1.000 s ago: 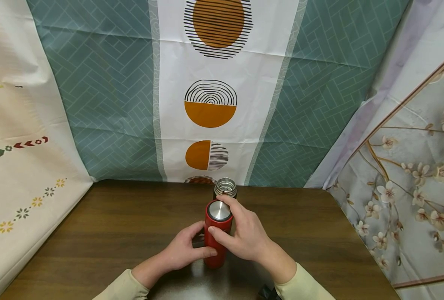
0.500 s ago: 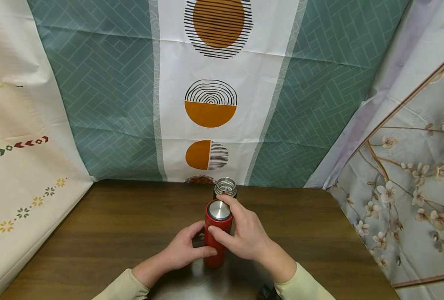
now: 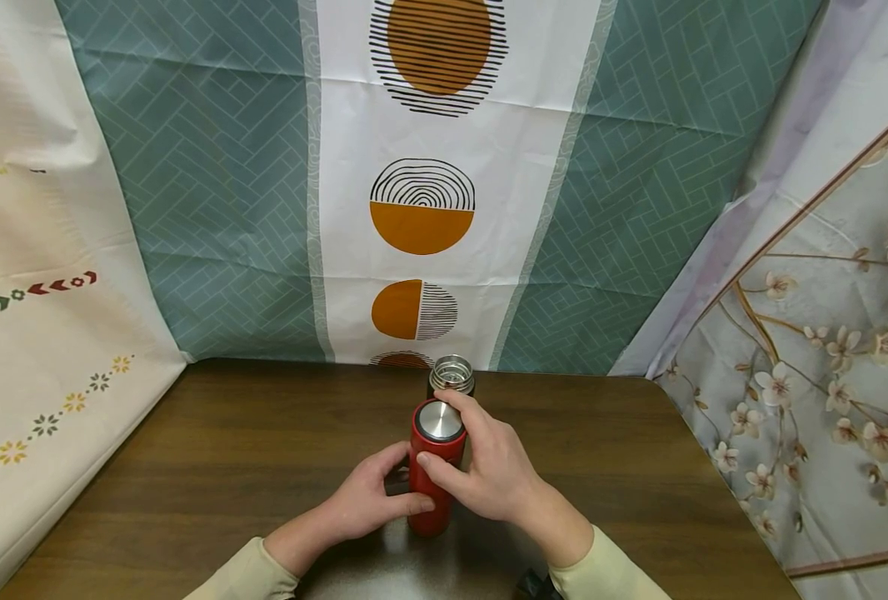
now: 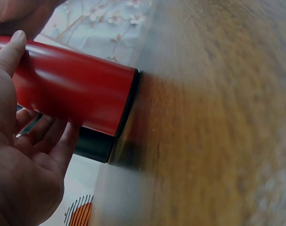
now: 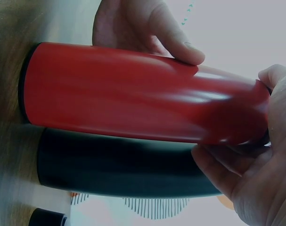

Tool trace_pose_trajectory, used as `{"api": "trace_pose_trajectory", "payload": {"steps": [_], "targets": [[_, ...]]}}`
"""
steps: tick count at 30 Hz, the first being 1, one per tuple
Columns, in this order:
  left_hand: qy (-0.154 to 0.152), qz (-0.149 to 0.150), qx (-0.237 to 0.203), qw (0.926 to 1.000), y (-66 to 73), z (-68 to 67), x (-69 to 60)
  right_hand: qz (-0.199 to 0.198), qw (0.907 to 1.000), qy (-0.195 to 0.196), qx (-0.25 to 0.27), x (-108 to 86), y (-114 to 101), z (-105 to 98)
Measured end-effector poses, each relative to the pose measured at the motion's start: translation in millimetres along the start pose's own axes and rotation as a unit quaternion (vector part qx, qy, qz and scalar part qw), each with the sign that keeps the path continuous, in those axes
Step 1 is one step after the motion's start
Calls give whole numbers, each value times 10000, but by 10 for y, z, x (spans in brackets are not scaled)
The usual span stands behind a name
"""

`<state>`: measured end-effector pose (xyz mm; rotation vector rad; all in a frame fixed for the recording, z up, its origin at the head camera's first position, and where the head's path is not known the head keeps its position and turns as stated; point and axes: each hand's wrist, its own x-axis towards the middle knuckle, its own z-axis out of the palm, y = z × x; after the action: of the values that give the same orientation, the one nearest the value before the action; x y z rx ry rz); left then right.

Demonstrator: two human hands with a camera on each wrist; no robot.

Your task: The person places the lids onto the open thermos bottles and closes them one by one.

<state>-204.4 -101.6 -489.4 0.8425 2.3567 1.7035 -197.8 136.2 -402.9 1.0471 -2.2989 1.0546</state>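
A red bottle with a silver-topped lid stands upright on the table. My left hand holds its lower body from the left, thumb in front and fingers round the back. Up near the top, my right hand grips the bottle from the right, thumb on the front and forefinger by the lid's far rim. Directly behind it stands a dark bottle with an uncovered metal mouth; the red bottle and my right hand hide most of it in the head view.
A small black object lies near the dark bottle's base in the right wrist view. Another black item shows by my right sleeve. The wooden table meets hanging cloths at the back and sides.
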Motion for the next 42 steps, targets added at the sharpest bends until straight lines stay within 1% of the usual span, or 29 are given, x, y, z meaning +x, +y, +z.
{"api": "trace_pose_trajectory", "payload": {"steps": [6, 19, 29, 42], "targets": [[13, 25, 31, 10000, -1, 5, 2, 56, 10000, 18, -7, -9, 0, -3], [-3, 64, 42, 10000, -12, 6, 4, -34, 9997, 163, -152, -1, -3, 1], [24, 97, 66, 9999, -21, 11, 5, -56, 9999, 138, -75, 5, 6, 0], [41, 11, 77, 10000, -20, 2, 6, -25, 9999, 96, -38, 6, 14, 10]]}}
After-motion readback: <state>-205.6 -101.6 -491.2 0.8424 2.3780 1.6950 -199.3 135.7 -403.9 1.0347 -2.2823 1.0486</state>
